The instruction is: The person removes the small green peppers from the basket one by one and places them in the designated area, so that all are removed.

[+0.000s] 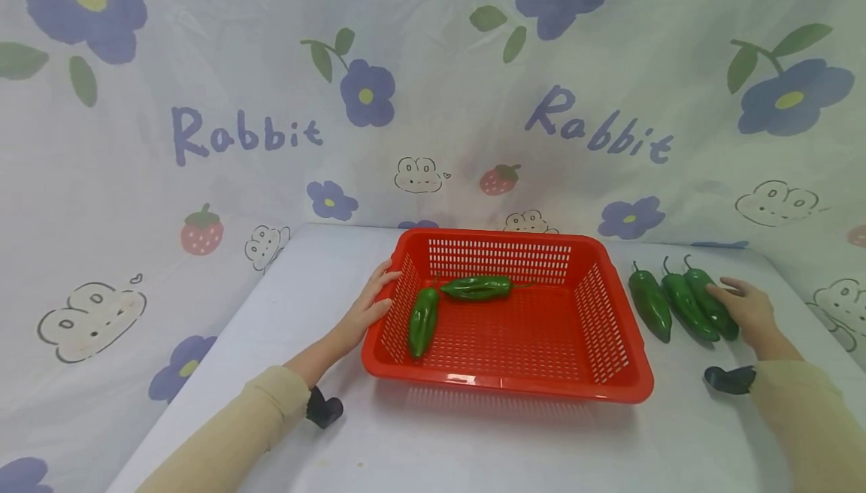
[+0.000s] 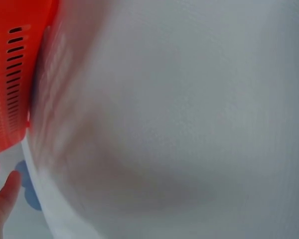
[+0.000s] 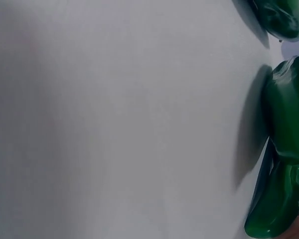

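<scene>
On the white table a red plastic basket (image 1: 501,388) holds two green peppers, one lengthwise (image 1: 423,322) along its left wall and one crosswise (image 1: 476,288) near the back. My left hand (image 1: 361,313) rests with spread fingers against the basket's left rim; the left wrist view catches only its fingertips. Right of the basket lie three more green peppers side by side: the left one (image 1: 650,305), the middle one (image 1: 690,309) and the right one (image 1: 710,301). My right hand (image 1: 747,313) touches the right pepper, its thumb and forefinger apart; its other fingers are hidden.
A white cloth (image 1: 419,49) with flowers, rabbits and lettering hangs behind the table (image 1: 433,448). Black wrist straps show at the left sleeve (image 1: 323,409) and right sleeve (image 1: 729,379). The basket's front rim stands toward me between both arms.
</scene>
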`<action>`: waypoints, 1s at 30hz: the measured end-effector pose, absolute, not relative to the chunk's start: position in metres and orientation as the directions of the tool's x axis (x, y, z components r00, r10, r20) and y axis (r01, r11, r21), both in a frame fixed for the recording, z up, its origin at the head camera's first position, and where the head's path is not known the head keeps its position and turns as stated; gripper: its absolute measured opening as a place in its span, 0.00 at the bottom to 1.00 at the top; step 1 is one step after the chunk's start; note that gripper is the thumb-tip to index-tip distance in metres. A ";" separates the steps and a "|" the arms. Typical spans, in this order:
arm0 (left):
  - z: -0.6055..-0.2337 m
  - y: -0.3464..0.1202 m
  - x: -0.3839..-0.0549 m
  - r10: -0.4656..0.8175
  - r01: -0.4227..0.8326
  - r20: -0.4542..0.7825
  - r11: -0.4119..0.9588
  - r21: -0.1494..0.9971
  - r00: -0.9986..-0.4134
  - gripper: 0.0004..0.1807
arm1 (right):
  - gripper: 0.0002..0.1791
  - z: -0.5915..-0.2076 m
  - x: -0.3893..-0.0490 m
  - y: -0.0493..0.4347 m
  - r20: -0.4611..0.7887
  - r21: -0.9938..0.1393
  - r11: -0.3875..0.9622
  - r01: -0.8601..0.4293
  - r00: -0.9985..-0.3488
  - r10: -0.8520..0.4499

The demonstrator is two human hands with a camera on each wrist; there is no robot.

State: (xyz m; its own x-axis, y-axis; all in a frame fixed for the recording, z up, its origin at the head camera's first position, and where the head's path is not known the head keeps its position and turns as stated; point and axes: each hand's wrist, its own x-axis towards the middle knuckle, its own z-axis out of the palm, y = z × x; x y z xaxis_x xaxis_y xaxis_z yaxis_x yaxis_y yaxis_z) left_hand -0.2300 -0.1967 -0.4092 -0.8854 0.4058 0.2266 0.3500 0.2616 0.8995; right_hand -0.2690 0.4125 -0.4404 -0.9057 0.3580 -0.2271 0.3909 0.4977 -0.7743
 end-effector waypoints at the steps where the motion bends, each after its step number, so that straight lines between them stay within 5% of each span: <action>1: -0.409 -0.197 -0.230 0.405 0.350 0.226 0.265 0.899 -0.886 0.27 | 0.42 -0.441 -0.269 0.412 -0.236 -0.771 0.494 0.402 -0.901 0.365; 30: -0.410 -0.199 -0.231 0.418 0.422 0.284 0.288 0.860 -0.863 0.25 | 0.44 -0.444 -0.270 0.427 -0.278 -0.732 0.525 0.434 -0.894 0.351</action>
